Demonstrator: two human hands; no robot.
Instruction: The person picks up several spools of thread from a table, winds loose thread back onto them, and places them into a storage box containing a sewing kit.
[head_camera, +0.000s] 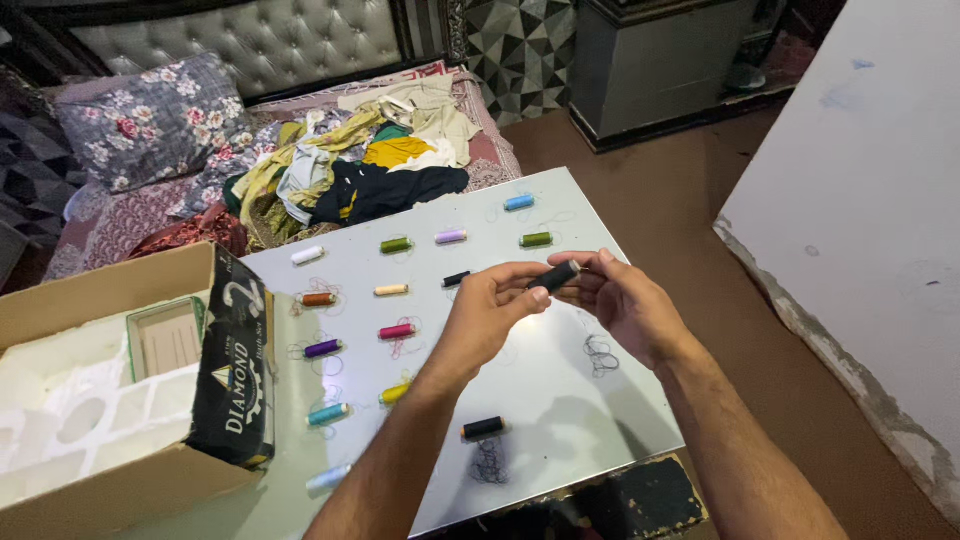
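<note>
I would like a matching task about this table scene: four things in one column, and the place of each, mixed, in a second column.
Things:
1. black spool
2. light blue spool
3. cardboard box
4. heap of clothes

Places:
A. on the bed behind the table
B. at the left edge of the table
C. between the fingertips of the left hand and right hand
D. on the far end of the table, nearest the bed

Pairs: 1-C, 2-D, 3-B, 4-A

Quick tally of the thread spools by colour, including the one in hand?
Black spools: 3
Green: 2
Blue or teal: 3
Purple or lilac: 2
White or cream: 2
Orange: 1
Pink: 1
Yellow: 1
Total: 15
</note>
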